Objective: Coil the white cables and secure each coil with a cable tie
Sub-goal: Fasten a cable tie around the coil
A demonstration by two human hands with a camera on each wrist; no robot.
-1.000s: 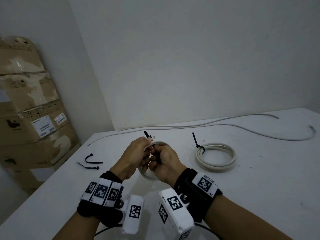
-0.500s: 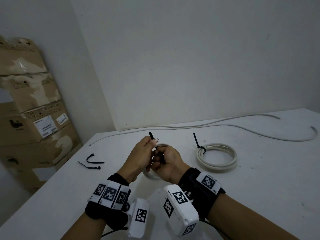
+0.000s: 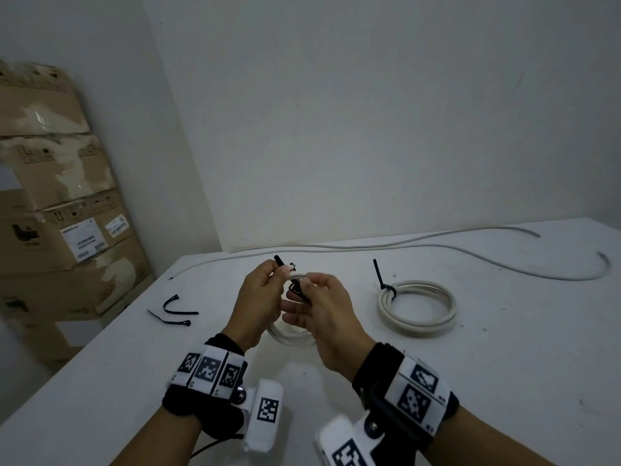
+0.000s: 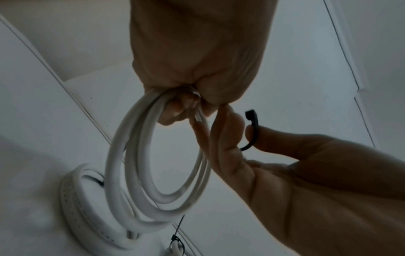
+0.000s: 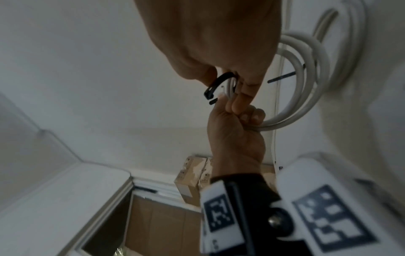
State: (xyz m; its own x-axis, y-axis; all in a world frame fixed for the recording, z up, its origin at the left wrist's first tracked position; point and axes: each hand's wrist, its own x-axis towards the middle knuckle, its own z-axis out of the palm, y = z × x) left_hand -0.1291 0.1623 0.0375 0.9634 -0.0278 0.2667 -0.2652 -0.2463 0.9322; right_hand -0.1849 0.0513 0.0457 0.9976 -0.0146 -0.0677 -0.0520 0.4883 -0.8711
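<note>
Left hand (image 3: 260, 299): fingers curled tight round the top of the white coil (image 4: 153, 164), thumb and forefinger also pinching one end of the black cable tie (image 5: 215, 86). Right hand (image 3: 324, 317): thumb and forefinger pinch the tie's other end, head end sticking out past the fingertips; remaining fingers extended loose along the coil's side. Tie is bent in an arc round the bundled turns, ends not joined. Coil hangs from the hands above the table (image 3: 504, 364), a few loose turns, roughly round. Second coil (image 3: 416, 307) lies flat on the table to the right, already tied, tail sticking up. Uncoiled cable (image 3: 470, 247) runs along the far edge. Two spare ties (image 3: 174, 314) lie left.
</note>
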